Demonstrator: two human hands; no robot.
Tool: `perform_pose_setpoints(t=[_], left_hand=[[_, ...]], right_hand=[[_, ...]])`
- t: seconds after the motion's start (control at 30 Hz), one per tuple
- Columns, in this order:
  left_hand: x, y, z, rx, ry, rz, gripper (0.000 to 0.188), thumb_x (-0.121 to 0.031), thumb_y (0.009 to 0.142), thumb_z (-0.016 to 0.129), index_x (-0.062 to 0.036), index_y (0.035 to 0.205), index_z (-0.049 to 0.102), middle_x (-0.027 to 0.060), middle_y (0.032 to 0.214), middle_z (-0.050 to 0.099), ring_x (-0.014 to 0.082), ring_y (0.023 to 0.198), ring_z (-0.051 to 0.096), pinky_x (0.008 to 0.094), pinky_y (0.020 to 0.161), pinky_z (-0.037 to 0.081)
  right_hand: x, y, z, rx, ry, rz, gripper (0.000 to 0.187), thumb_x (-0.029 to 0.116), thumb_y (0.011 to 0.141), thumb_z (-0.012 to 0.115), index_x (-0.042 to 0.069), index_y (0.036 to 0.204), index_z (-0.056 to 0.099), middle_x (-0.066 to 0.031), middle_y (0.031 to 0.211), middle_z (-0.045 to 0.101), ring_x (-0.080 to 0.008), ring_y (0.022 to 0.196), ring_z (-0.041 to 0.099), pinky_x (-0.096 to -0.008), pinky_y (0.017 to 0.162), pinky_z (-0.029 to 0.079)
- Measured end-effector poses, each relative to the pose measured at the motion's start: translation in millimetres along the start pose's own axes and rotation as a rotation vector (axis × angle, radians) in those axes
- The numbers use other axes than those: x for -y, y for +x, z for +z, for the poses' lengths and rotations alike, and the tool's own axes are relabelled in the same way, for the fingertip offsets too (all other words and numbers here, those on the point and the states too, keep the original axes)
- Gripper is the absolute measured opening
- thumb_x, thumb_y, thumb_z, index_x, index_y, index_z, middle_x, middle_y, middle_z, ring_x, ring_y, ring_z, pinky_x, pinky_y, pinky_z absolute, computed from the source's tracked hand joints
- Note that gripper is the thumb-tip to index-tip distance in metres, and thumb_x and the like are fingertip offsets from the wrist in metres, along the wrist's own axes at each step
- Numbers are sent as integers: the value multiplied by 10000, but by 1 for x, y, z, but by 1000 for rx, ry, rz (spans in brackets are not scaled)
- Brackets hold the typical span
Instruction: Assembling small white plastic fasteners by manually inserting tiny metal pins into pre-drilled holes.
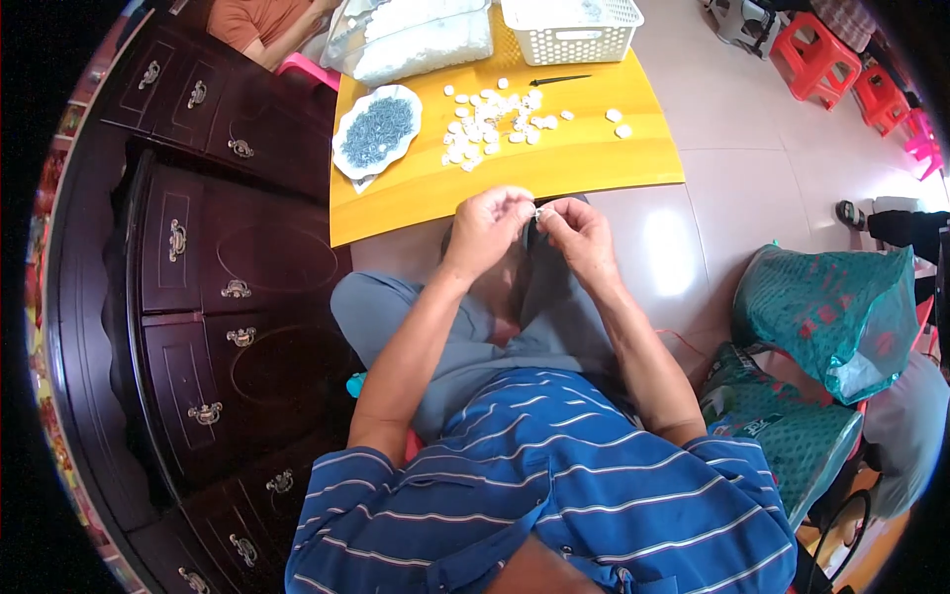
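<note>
My left hand (492, 227) and my right hand (582, 238) meet just off the near edge of the yellow table (594, 166), above my lap. Thumbs and fingers of both are pinched together on a small white piece (537, 212), mostly covered by the fingertips, so its exact kind is unclear. Beyond them lies a scattered group of small round white pieces (490, 121) on the tabletop. To their left a white scallop-edged plate (407, 148) bears a heap of small dark, thin parts (379, 130).
At the table's back stand a clear bin (346, 48) of white pieces and a white perforated basket (574, 48), with a dark slim tool (560, 79) nearby. Dark wooden cabinets (228, 198) line the left. Green bags (821, 307) and red stools (816, 59) are right. Another person's arm (282, 45) shows far left.
</note>
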State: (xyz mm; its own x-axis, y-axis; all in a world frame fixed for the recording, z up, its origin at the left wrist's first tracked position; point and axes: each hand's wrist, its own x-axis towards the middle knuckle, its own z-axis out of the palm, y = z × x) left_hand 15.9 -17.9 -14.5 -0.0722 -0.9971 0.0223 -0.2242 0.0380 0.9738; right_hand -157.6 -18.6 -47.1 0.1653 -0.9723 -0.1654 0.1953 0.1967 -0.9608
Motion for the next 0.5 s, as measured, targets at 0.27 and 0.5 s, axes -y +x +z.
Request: perform_pose_setpoints(t=[0.27,0.5], left_hand=[[0,48,-27,-190,794,198,386,-170,910,668,-56,1276,636,181,1031,699,410,931,673,475,811,550],[10,43,-15,-184,1059,181,398,-209,934,652,-64,1304,632,167,1062,665,375,944,673,486,820,533]], right_hand=[[12,-2,-4,-30,183,2,86,171,975,677,89,962,698,10,829,691,-37,654,547,-191,613,427],[13,-2,-7,-56,195,9,84,163,955,691,84,980,705,1,817,696,-38,644,557,-192,601,429]])
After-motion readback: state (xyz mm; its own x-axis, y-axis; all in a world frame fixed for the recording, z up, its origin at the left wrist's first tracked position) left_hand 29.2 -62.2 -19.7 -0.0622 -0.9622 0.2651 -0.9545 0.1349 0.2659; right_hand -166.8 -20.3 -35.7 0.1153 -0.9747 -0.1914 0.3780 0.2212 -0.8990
